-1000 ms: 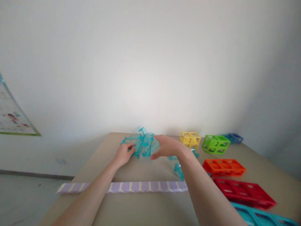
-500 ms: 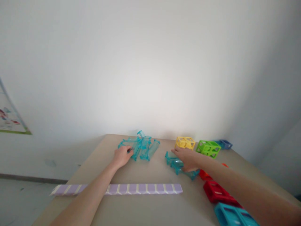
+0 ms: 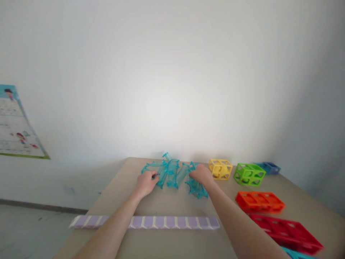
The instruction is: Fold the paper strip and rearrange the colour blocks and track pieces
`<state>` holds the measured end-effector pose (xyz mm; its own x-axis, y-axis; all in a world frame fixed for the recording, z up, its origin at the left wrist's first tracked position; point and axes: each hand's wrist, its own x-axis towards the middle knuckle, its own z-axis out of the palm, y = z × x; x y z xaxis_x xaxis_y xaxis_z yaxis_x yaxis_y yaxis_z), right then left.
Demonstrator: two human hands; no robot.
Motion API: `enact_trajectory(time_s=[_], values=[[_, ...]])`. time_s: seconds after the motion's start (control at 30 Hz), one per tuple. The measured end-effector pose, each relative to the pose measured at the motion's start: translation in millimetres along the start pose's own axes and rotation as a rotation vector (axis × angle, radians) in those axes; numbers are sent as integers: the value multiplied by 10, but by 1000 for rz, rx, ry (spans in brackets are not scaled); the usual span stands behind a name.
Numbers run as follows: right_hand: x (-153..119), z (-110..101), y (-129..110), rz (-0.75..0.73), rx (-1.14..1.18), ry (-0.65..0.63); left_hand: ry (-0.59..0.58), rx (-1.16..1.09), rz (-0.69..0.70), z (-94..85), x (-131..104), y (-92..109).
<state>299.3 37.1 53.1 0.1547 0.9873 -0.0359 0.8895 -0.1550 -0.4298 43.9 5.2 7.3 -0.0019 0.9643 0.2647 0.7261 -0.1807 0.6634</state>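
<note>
Several translucent teal track pieces [image 3: 172,169] lie heaped at the far side of the table, some curved like chutes. At the heap's left edge is my left hand [image 3: 147,182], its fingers curled in and closed at the nearest piece. My right hand [image 3: 201,175] bends down over more teal track pieces [image 3: 197,189] just right of the heap. Its fingers are closed on one of them, with the fingertips partly hidden. The two groups of pieces lie almost touching.
A purple-and-white segmented strip [image 3: 172,222] lies across the table under my left forearm. On the right stand a yellow block frame [image 3: 220,169], a green one [image 3: 249,174], blue blocks [image 3: 271,168], an orange block [image 3: 260,202] and a red block [image 3: 291,232]. A wall rises behind.
My right hand has moved left with the teal pieces, bringing them up beside the heap. The left hand stays at the heap's left edge. The view has turned slightly left.
</note>
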Motion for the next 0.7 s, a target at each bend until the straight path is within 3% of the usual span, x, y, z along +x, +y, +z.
enact_trajectory(time_s=[0.17,0.37,0.7], values=[[125,81,-142,119,280,-125,-12,-18,5,-19,6,-11],[168,178,-301,124,656,-279,-29,-78,-10,0,40,-67],[220,248,-539,182,1039,-229,-12,-144,-43,55,65,-137]])
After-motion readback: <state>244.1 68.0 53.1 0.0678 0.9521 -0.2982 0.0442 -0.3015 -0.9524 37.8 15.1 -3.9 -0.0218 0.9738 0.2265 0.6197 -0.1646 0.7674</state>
